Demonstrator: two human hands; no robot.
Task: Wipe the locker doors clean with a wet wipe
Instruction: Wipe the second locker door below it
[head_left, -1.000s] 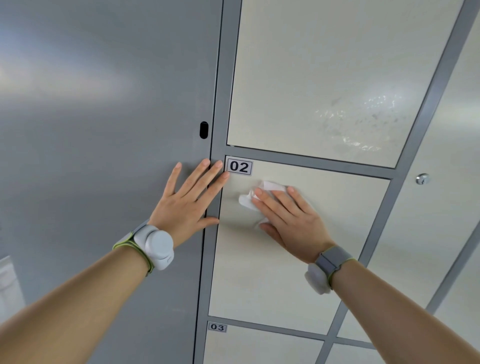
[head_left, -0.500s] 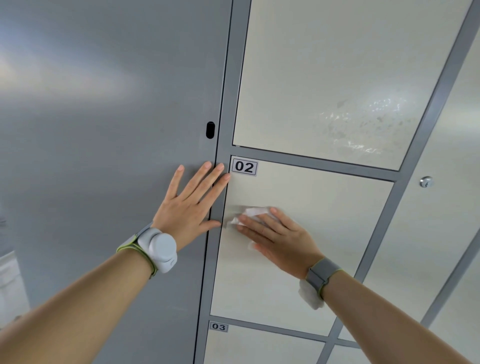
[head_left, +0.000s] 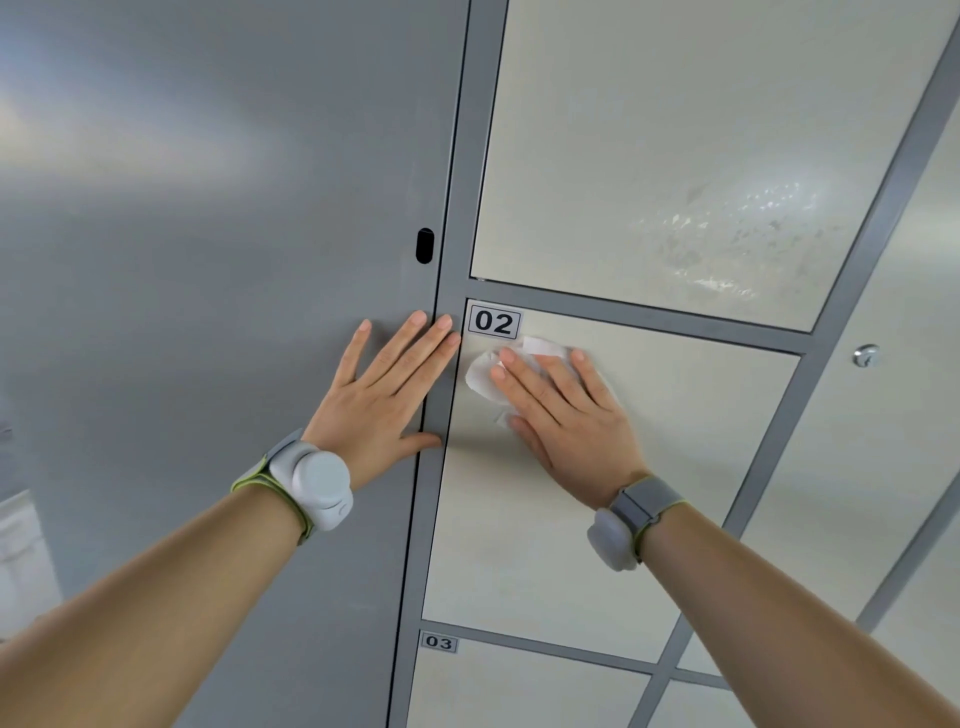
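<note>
My right hand (head_left: 566, 415) lies flat with straight fingers on a crumpled white wet wipe (head_left: 483, 376), pressing it against the cream locker door marked 02 (head_left: 597, 493), near that door's upper left corner just under the number label (head_left: 493, 322). Most of the wipe is hidden under my fingers. My left hand (head_left: 382, 400) rests flat and spread on the grey panel (head_left: 208, 312) to the left, its fingertips reaching the grey frame strip (head_left: 441, 364).
The door above (head_left: 649, 130) shows wet streaks and smudges at its lower right. Door 03 (head_left: 519, 691) sits below. Further cream doors stand to the right, one with a round metal lock (head_left: 865, 356). A dark slot (head_left: 425, 245) is in the grey panel.
My right hand has slid the wipe from lower on door 02 back up toward the number label. The left hand has stayed in place.
</note>
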